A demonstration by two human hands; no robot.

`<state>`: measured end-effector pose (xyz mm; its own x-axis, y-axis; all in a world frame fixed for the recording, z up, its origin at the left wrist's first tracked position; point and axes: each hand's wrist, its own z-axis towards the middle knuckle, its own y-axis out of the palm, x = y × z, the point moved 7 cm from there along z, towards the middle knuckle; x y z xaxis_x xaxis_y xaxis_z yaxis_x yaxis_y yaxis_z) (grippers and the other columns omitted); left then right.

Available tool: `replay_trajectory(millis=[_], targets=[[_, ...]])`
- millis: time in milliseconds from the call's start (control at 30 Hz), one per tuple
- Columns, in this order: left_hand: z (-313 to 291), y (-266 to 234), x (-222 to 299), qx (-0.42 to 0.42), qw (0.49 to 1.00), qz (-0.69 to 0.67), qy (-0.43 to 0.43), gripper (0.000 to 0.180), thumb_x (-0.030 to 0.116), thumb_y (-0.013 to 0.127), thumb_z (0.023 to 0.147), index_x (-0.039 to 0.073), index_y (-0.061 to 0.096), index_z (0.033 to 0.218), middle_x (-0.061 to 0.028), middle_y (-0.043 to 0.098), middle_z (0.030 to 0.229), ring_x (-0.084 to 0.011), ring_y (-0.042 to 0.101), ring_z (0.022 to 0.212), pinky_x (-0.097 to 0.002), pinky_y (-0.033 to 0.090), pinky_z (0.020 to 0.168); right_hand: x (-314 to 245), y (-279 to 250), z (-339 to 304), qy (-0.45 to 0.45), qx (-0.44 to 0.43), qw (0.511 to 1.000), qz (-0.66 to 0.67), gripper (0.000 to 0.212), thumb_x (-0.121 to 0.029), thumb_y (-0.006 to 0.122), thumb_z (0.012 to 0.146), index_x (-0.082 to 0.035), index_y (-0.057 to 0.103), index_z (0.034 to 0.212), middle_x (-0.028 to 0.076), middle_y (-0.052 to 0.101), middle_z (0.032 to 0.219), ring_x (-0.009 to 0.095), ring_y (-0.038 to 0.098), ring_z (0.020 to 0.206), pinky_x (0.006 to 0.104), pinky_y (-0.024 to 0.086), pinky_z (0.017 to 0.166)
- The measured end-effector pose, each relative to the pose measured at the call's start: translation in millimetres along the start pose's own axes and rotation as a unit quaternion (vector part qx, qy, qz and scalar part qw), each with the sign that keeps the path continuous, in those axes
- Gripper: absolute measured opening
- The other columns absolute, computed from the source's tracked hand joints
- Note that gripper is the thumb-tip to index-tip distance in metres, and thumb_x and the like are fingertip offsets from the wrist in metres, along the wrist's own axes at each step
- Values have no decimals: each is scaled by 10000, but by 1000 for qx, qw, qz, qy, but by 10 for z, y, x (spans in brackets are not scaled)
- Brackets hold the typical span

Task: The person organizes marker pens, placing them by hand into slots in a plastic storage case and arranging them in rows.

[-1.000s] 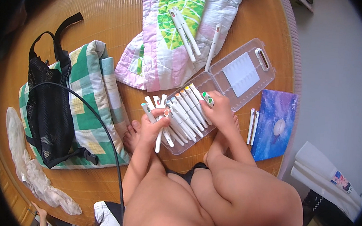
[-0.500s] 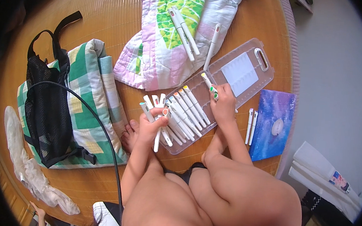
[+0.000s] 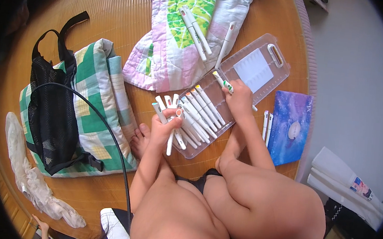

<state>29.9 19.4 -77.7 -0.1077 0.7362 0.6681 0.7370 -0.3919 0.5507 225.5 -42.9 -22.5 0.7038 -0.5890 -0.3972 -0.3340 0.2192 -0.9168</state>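
Note:
An unfolded clear plastic case [image 3: 273,84] lies between my feet, with a row of white markers [image 3: 205,108] with coloured ends in its near-left half. My left hand [image 3: 162,129] is closed around several white markers [image 3: 159,111] at the case's left edge; their ends fan out above my fingers. My right hand [image 3: 240,100] is closed on a few white markers [image 3: 219,78] with yellow and green ends, over the middle of the case. My fingers partly hide how many it holds.
Two markers [image 3: 194,32] and a single marker [image 3: 226,45] rest on a pink-white quilt [image 3: 137,64]. Beside a purple-blue booklet [image 3: 284,148] lie two more markers [image 3: 267,128]. Leftward are a green checked quilt [image 3: 90,131], black mesh bag [image 3: 50,121], cable [image 3: 112,135] and crumpled translucent plastic [image 3: 31,180].
The view has shifted slightly. My right hand has turned a little, and the markers in it lie at a changed angle. My left hand keeps its grip on its markers.

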Motion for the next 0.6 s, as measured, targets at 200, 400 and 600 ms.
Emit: replay_trajectory(millis=[200,400,600], targets=[[-15,-13,-7,-2,1000,28,-3,212,22,584,670,-28,545,872,-27,543,715,-74,487,587,-181,395,539,-287,-127,-310,-24,45,987,151,151,-98,601,656,-11,552,769,121,532,745,288,526,650,326,412,579],[-23,19,42,16,999,35,-12,206,16,587,666,-27,551,864,-41,550,775,-76,504,616,-181,411,564,-254,197,-292,2,-109,985,136,180,-146,567,679,-16,557,803,136,529,761,304,517,691,355,406,614],[-10,-13,18,12,999,41,-6,211,31,597,669,-26,552,867,-38,554,743,-78,506,602,-186,414,556,-176,162,-293,6,-96,984,147,244,-162,602,660,14,548,820,155,534,739,314,516,662,344,404,604]])
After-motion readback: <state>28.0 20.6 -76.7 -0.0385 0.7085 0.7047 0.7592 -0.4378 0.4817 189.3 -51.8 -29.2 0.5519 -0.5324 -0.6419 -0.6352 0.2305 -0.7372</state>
